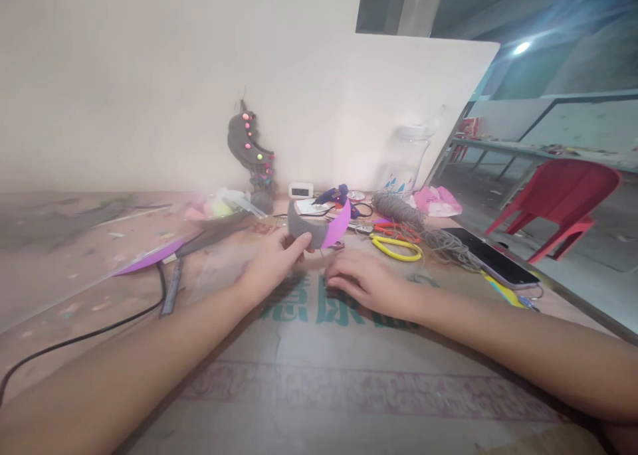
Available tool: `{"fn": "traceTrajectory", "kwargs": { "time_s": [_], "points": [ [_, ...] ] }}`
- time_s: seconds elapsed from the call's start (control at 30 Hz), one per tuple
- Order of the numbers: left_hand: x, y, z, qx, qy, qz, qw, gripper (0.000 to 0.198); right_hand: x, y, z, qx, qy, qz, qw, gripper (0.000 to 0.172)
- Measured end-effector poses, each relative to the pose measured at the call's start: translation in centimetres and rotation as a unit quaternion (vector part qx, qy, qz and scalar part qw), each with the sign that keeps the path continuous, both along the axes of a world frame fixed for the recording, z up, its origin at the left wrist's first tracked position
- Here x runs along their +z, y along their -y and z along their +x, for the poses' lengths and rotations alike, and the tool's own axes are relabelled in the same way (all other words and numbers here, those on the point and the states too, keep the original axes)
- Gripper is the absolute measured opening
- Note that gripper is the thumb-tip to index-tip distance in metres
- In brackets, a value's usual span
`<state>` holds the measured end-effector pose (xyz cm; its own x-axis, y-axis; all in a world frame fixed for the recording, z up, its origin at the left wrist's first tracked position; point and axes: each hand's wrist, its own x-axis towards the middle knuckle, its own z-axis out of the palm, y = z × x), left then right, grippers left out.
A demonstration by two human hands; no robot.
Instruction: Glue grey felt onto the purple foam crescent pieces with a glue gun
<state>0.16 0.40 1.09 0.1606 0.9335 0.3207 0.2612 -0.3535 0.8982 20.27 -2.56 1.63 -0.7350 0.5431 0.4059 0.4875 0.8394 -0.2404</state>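
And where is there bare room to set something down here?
The printed cardboard lies bare between the left forearm and right forearm, nearer than the left hand and right hand. It's crowded beyond the right hand, where gray yarn, a glue gun and a yellow-handled tool bunch together.

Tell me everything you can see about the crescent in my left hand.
The crescent looks thin and flat, curving with both tips upward. Its left side and bottom are covered in grey, yarn-like winding; the right tip is bare, bright purple, perhaps card or foam. The left hand holds it near the bottom, thumb in front, above the printed sheet. The right hand is close by; whether a strand joins them is unclear.
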Motion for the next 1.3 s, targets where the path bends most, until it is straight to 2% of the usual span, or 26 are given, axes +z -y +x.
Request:
{"fn": "traceTrajectory", "kwargs": {
  "time_s": [0.1,0.3,0.33,0.43,0.47,0.57,0.63,0.8,1.1,1.3],
  "points": [
    [-0.1,-0.2,0.0,-0.007,-0.003,-0.007,1.000,0.031,0.4,0.6,0.1,0.006,0.015,0.034,0.999,0.023],
    [0.1,-0.2,0.1,-0.024,-0.010,0.002,1.000,0.023,-0.7,-0.4,0.9,-0.053,-0.049,0.021,0.997,0.022],
    [0.0,-0.1,0.1,-0.029,-0.001,-0.004,1.000,0.026,-0.8,-0.6,1.0,-0.060,-0.056,0.016,0.996,0.022],
    [-0.2,-0.1,0.1,-0.035,0.028,-0.032,0.998,0.056,-0.6,-0.6,0.9,-0.086,-0.073,-0.022,0.993,0.023],
    [-0.3,-0.2,0.1,-0.040,0.027,-0.041,0.998,0.058,-0.3,-0.5,0.9,-0.095,-0.083,-0.039,0.991,0.023],
    [-0.5,-0.2,0.1,-0.068,-0.028,-0.051,0.996,0.037,0.3,-0.4,0.7,-0.105,-0.127,-0.066,0.984,0.025],
    [-0.6,-0.1,0.2,-0.081,-0.062,-0.032,0.994,0.031,0.5,-0.5,0.7,-0.112,-0.157,-0.074,0.978,0.025],
    [-0.6,0.3,0.2,-0.113,-0.095,-0.009,0.989,0.040,0.5,-0.9,1.0,-0.133,-0.195,-0.112,0.965,0.027],
    [-0.5,0.5,0.2,-0.103,-0.112,0.011,0.988,0.030,0.4,-1.8,1.2,-0.145,-0.231,-0.173,0.946,0.024],
    [-0.3,0.5,0.2,-0.116,-0.105,0.010,0.988,0.033,0.4,-3.5,2.7,-0.150,-0.266,-0.238,0.922,0.024]
  ]
}}
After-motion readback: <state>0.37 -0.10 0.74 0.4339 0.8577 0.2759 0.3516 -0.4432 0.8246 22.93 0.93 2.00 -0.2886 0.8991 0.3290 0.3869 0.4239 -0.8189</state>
